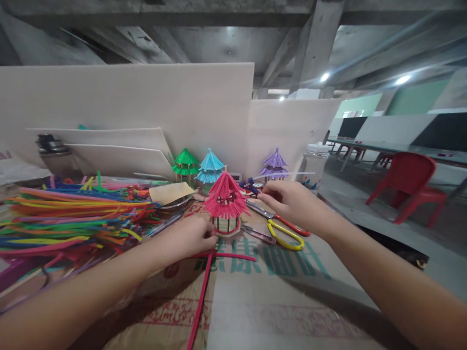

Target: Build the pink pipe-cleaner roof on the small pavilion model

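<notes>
A small red pavilion model (pixel 226 197) with a two-tiered fringed roof and brown posts stands in the middle of the table. At the left edge of its base, my left hand (pixel 195 236) has its fingers closed; part of the grip is hidden. Behind and to the right, my right hand (pixel 284 198) pinches the end of a dark blue glue gun (pixel 249 185). A pale glue stick (pixel 301 173) sticks out to the right above that hand. Red fuzzy strips (pixel 201 306) lie crossed below my left hand.
Yellow-and-red-handled scissors (pixel 286 234) and small snips (pixel 258 235) lie right of the model. Bundles of coloured pipe cleaners (pixel 80 209) cover the left side. Green (pixel 185 163), light blue (pixel 210 166) and purple pavilions (pixel 275 164) stand behind, near a clear jar (pixel 314 167).
</notes>
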### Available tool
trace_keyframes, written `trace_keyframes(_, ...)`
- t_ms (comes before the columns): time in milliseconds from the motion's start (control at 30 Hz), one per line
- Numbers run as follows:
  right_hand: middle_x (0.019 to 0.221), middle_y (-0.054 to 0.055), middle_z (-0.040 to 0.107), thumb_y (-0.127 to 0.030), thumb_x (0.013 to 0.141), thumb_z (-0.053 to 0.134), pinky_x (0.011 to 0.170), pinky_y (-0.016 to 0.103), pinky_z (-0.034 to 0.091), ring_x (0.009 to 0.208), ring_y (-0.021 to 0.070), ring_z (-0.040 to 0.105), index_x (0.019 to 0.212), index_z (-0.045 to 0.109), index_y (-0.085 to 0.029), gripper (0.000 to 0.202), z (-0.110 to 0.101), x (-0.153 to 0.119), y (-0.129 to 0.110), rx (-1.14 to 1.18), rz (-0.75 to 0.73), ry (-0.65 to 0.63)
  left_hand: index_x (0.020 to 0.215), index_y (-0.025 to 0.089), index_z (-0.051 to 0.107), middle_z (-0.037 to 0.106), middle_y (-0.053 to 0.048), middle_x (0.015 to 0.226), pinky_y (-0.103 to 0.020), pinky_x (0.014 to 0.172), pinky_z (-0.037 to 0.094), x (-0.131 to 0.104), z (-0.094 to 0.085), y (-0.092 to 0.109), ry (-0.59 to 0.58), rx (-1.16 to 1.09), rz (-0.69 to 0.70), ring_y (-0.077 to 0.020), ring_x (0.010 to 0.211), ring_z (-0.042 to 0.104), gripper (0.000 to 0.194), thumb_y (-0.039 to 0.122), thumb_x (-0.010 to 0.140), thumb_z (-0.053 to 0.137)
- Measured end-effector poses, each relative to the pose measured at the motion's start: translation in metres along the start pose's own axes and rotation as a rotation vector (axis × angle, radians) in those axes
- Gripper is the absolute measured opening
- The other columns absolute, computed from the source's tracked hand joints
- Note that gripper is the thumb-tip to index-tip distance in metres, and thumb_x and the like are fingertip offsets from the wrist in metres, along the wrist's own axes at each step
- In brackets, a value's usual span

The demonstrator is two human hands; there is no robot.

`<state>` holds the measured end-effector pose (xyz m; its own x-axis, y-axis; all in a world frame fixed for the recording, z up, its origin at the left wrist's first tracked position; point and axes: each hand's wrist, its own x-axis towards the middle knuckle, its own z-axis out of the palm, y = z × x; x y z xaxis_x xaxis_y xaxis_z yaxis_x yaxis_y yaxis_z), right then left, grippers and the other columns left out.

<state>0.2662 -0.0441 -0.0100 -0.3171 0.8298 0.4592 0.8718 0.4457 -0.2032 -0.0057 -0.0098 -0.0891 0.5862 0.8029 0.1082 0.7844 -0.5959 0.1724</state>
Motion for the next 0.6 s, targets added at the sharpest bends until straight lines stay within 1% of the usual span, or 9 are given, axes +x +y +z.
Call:
trace_keyframes(67, 0.068, 0.0, 0.06, -0.041, 0.095, 0.052, 0.057, 0.027, 0.028, 0.061, 0.0129, 0.049, 0.076, 0.062, -0.019, 0.03, -0.004, -0.002, 0.0, 0.057, -0.002, 0.01, 0.068, 0.019, 0.062, 0.06, 0.001, 0.062, -0.027, 0.054, 0.027, -0.006, -0.019, 0.017, 0.06, 0.003, 0.044, -0.0128, 0.055, 0.048, 0.024, 0.032, 0.085, 0.052)
trace_keyframes(133, 0.064, -0.001, 0.057, -0.044, 0.095, 0.051, 0.055, 0.027, 0.028, 0.059, 0.0126, 0.047, 0.075, 0.063, -0.019, 0.034, -0.006, -0.003, -0.003, 0.158, -0.017, -0.01, 0.062, 0.019, 0.058, 0.055, 0.002, 0.056, -0.027, 0.053, 0.025, -0.008, -0.041, 0.039, 0.176, 0.002, 0.027, -0.0121, 0.052, 0.044, 0.03, 0.034, 0.087, 0.051)
trace_keyframes(233, 0.062, -0.002, 0.054, -0.048, 0.096, 0.048, 0.053, 0.026, 0.029, 0.058, 0.012, 0.046, 0.073, 0.062, -0.018, 0.041, -0.006, -0.005, -0.012, 0.354, -0.05, -0.08, 0.06, 0.019, 0.055, 0.052, 0.002, 0.054, -0.027, 0.053, 0.024, 0.0, -0.074, 0.068, 0.371, -0.022, 0.056, -0.0112, 0.05, 0.04, 0.033, 0.036, 0.088, 0.049)
trace_keyframes(300, 0.065, -0.001, 0.054, -0.05, 0.096, 0.048, 0.054, 0.026, 0.032, 0.06, 0.0118, 0.047, 0.076, 0.063, -0.017, 0.041, -0.003, -0.005, -0.018, 0.489, -0.069, -0.112, 0.063, 0.018, 0.057, 0.052, 0.002, 0.055, -0.026, 0.053, 0.025, 0.011, -0.088, 0.082, 0.498, -0.115, 0.081, -0.011, 0.052, 0.04, 0.032, 0.037, 0.088, 0.051)
trace_keyframes(367, 0.067, -0.002, 0.054, -0.05, 0.093, 0.054, 0.054, 0.025, 0.035, 0.06, 0.0114, 0.047, 0.081, 0.064, -0.017, 0.037, 0.001, -0.005, -0.021, 0.661, -0.069, -0.134, 0.061, 0.018, 0.056, 0.051, 0.003, 0.054, -0.026, 0.054, 0.027, 0.021, -0.096, 0.093, 0.582, -0.218, 0.119, -0.0104, 0.052, 0.04, 0.033, 0.036, 0.088, 0.052)
trace_keyframes(467, 0.066, -0.003, 0.055, -0.054, 0.085, 0.066, 0.053, 0.025, 0.04, 0.056, 0.0101, 0.049, 0.08, 0.063, -0.017, 0.037, 0.009, -0.004, -0.021, 1.016, -0.023, -0.138, 0.062, 0.017, 0.056, 0.054, 0.003, 0.055, -0.025, 0.055, 0.031, 0.031, -0.099, 0.102, 0.634, -0.321, 0.177, -0.0098, 0.053, 0.044, 0.031, 0.034, 0.089, 0.053)
trace_keyframes(533, 0.069, -0.001, 0.06, -0.055, 0.084, 0.069, 0.052, 0.024, 0.043, 0.052, 0.009, 0.051, 0.081, 0.063, -0.018, 0.037, 0.012, -0.005, -0.021, 1.212, 0.016, -0.1, 0.063, 0.017, 0.057, 0.055, 0.003, 0.056, -0.025, 0.055, 0.032, 0.033, -0.1, 0.102, 0.641, -0.32, 0.196, -0.01, 0.054, 0.044, 0.033, 0.035, 0.09, 0.053)
trace_keyframes(600, 0.071, 0.0, 0.065, -0.052, 0.086, 0.068, 0.05, 0.023, 0.043, 0.05, 0.0085, 0.052, 0.081, 0.063, -0.018, 0.035, 0.01, -0.007, -0.022, 1.289, 0.044, -0.054, 0.066, 0.017, 0.06, 0.055, 0.002, 0.057, -0.025, 0.056, 0.033, 0.032, -0.101, 0.093, 0.665, -0.291, 0.175, -0.0107, 0.055, 0.045, 0.037, 0.039, 0.094, 0.049)
